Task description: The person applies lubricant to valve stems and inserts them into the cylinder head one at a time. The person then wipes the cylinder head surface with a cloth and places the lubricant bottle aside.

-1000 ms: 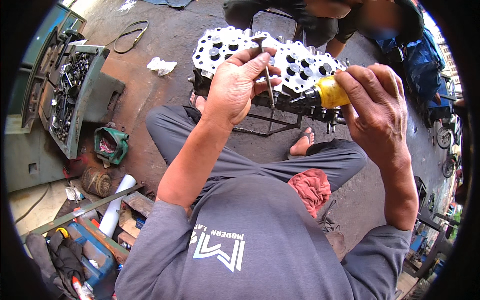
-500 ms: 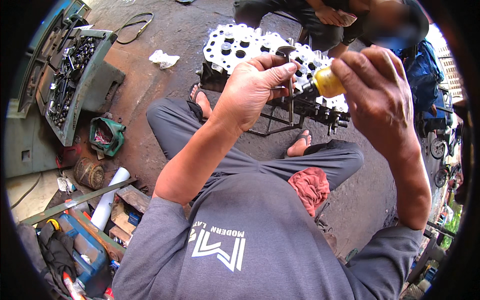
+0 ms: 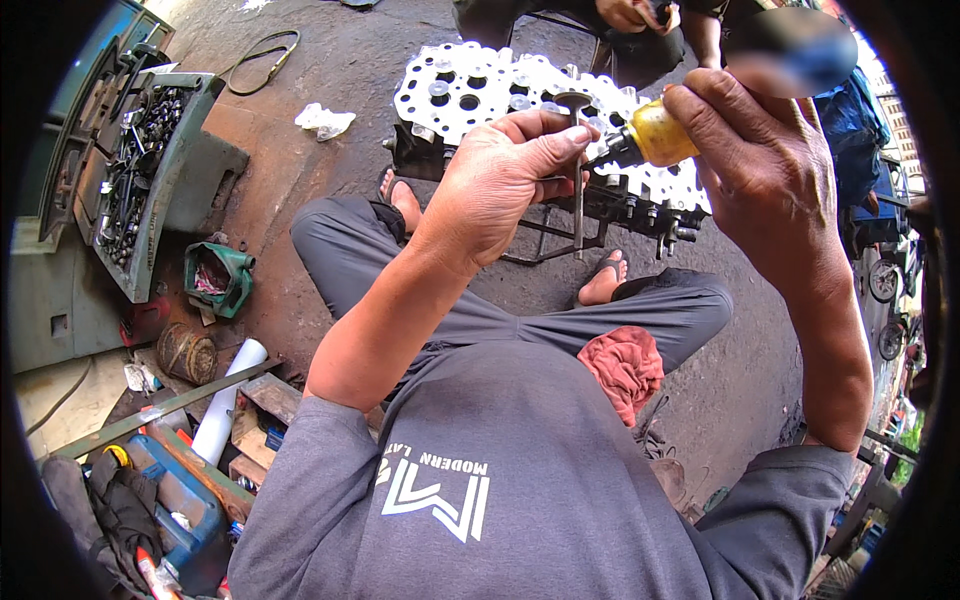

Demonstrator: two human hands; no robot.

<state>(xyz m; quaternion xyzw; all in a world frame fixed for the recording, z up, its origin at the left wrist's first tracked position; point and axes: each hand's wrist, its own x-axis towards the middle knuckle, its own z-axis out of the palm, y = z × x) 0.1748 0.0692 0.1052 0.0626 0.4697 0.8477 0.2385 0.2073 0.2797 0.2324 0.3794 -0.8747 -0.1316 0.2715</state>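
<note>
Between the thumb and fingers of my left hand (image 3: 515,175) stands an engine valve (image 3: 578,205), its round head up and its stem pointing down. My right hand (image 3: 750,165) grips a small yellow squeeze bottle (image 3: 662,134) with a dark nozzle. The bottle is tipped to the left, its nozzle close to the valve stem; whether the tip touches is hard to see. Just beyond both hands lies a cylinder head (image 3: 440,97) with a pale, holed face, resting on a dark metal frame (image 3: 535,255).
A co-worker's hand (image 3: 625,14) is beyond the cylinder head. A red rag (image 3: 622,370) lies on my left-to-right crossed lap. At left are a tray of metal parts (image 3: 150,180), a cut green container (image 3: 222,280), a white tube (image 3: 225,405) and a blue toolbox (image 3: 185,500).
The bottle and my right hand have shifted slightly right and up. My left hand still holds the valve upright. The co-worker's hands have moved beyond the cylinder head.
</note>
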